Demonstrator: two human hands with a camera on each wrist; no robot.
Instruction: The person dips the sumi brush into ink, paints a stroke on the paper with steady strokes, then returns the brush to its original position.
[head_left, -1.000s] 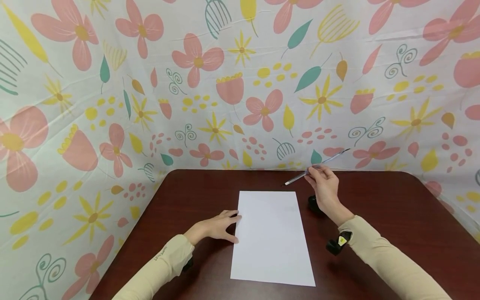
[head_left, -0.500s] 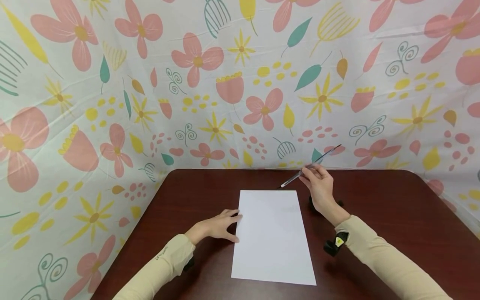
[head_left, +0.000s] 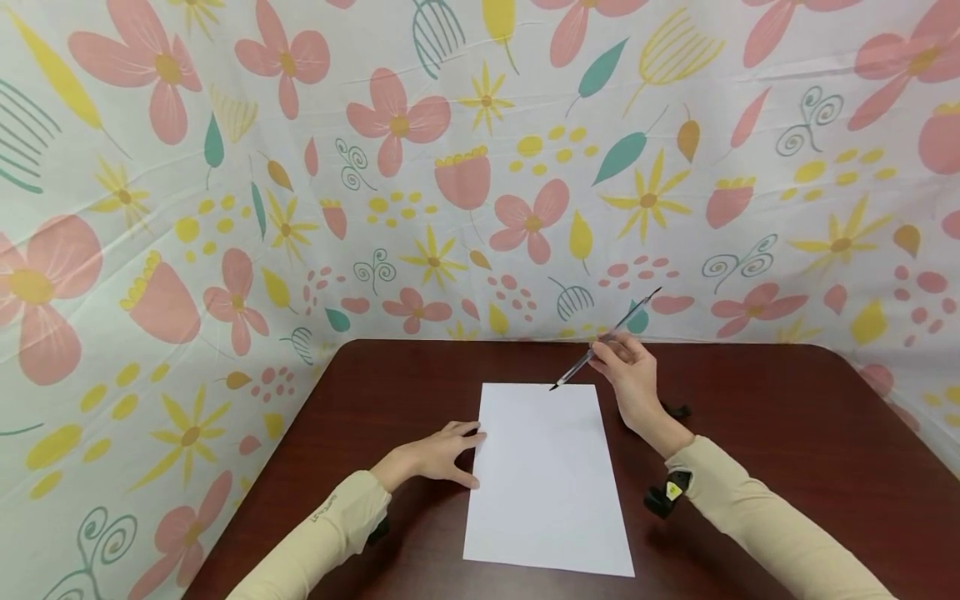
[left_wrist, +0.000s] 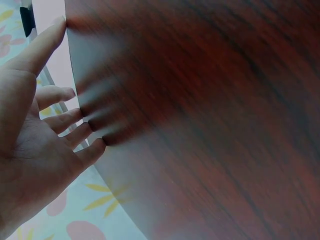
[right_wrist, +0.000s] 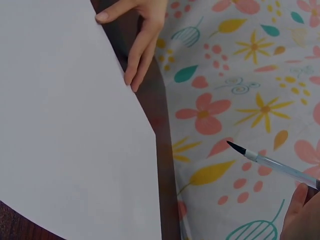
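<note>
A blank white sheet of paper (head_left: 547, 487) lies on the dark brown table (head_left: 390, 375). Along its left edge my left hand (head_left: 437, 456) rests with spread fingers; the left wrist view shows that hand (left_wrist: 37, 130) with thumb and fingertips down at the sheet's edge. My right hand (head_left: 633, 379) pinches a brush pen (head_left: 576, 367) by its clear barrel, over the sheet's far right corner. The pen slants, with its dark tip low and to the left, overlapping the paper's far edge in the head view. In the right wrist view the pen (right_wrist: 287, 169) shows black bristles and a white collar.
A flower-patterned cloth (head_left: 465, 175) hangs behind the table and along its left side. Black devices (head_left: 663, 496) are strapped at the wrists, and a small black part (head_left: 678, 411) shows beside the right wrist.
My right hand has moved left and slightly down with the brush pen, and its tip has come from beyond the sheet to its far edge. The pen stands steeper. My left hand stays put.
</note>
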